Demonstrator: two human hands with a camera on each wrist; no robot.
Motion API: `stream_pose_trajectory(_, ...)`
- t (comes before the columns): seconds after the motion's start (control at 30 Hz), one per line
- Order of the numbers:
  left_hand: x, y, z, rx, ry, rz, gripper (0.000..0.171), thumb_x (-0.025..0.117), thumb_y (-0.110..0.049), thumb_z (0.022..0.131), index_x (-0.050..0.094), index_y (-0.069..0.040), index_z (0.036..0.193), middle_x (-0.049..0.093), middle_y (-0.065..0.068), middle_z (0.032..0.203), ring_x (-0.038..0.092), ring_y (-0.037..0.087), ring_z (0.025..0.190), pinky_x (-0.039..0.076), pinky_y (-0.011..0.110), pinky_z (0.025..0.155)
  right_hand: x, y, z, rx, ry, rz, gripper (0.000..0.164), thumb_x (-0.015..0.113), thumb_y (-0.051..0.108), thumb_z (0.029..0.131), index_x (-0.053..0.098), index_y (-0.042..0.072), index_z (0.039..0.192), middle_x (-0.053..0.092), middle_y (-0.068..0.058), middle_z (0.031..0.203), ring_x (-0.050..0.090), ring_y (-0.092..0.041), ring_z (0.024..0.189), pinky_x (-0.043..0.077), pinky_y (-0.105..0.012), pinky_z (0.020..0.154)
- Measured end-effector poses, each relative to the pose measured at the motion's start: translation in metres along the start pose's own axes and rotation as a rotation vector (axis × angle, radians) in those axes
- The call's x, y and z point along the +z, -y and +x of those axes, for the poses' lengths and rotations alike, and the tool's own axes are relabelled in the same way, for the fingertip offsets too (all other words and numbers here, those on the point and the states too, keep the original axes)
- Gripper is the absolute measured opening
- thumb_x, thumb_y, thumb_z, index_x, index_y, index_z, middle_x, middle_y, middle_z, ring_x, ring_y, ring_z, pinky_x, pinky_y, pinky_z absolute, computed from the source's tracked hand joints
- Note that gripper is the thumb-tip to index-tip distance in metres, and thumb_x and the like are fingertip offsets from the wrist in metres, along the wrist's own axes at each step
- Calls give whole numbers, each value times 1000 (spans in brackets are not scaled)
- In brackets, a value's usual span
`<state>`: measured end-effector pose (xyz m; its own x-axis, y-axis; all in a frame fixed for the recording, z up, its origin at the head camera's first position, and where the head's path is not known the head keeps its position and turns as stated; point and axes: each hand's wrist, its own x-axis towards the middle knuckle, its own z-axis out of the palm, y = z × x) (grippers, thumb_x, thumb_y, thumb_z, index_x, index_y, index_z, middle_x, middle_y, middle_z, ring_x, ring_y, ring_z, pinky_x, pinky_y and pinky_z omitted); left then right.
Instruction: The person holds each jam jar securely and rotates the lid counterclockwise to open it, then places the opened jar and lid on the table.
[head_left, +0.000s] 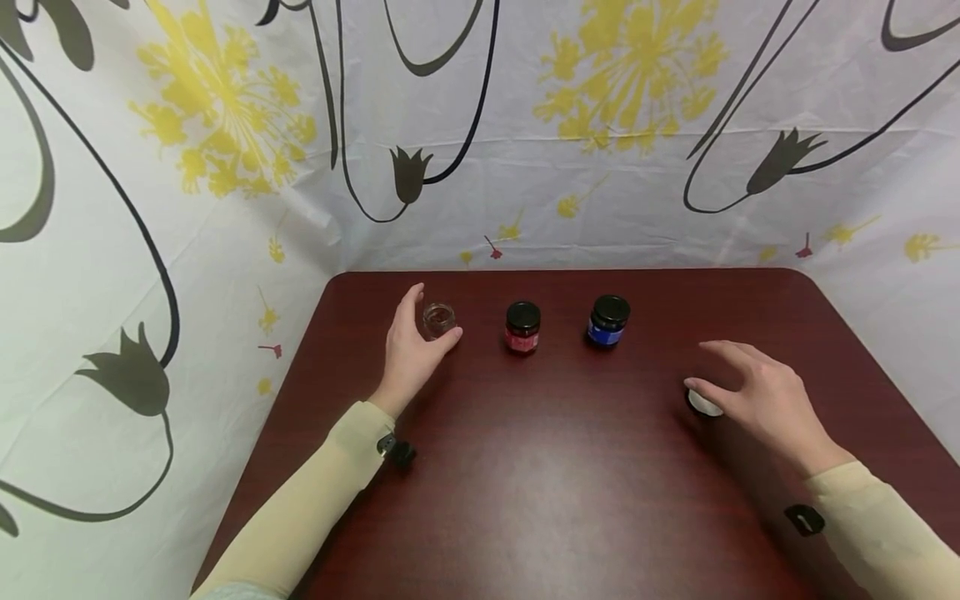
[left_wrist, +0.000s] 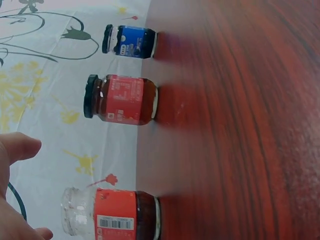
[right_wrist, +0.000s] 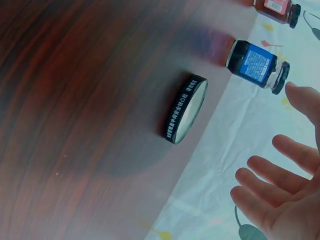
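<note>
Sleeves closest. L hand spread by lidless jar, left of red jar; no grip, contact unclear. R hand relaxed, holding nil, over lid, well R of red jar. Lidless one prob. glass, slick, fragile: grip round label. Lid prob. light, stiff: pinch rim.

Long pale-yellow cloth left sleeve here, light grey fabric at its near end, matching pale-yellow right sleeve, small black wrist devices on both!
</note>
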<state>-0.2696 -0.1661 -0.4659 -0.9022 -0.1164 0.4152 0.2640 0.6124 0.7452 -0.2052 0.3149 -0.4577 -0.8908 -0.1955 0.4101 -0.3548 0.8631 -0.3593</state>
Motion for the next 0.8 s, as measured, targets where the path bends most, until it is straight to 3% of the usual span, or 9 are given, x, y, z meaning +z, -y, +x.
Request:
stream_pose_trajectory(0.2, -1, -9, -1, 82, -53, -2, 83, 70, -49, 71, 24, -41, 138, 36, -10, 136, 36, 4, 120, 39, 38, 90, -2, 3, 3, 2, -19, 7, 59, 74, 43, 71, 54, 30, 124, 54, 1, 121, 50, -24, 109, 38, -46, 77)
stream_pose_trajectory(0.37, -2, -20, -3, 181, -83, -57, 79, 72, -40, 72, 29, -35, 138, 36, -13, 135, 40, 6, 116, 41, 40, 87, -3, 5, 5, 7, -24, 15, 59, 75, 41, 71, 55, 27, 124, 54, 0, 122, 50, -24, 110, 37, -46, 79)
stream_pose_trajectory(0.6, 0, -35, -10, 268, -98, -100, 73, 73, -30, 75, 35, -30, 137, 36, -10, 137, 35, 8, 124, 38, 35, 93, -3, 9, 6, 12, -1, 21, 60, 74, 41, 71, 53, 29, 126, 52, -2, 125, 48, -26, 112, 37, -48, 79)
stream_pose_trajectory(0.8, 6, -45, -13, 327, -88, -132, 70, 73, -25, 76, 37, -28, 136, 40, -5, 136, 38, 9, 121, 39, 33, 93, -2, 10, 10, 8, -10, 31, 59, 74, 42, 71, 52, 34, 125, 52, 2, 124, 48, -23, 112, 36, -47, 80)
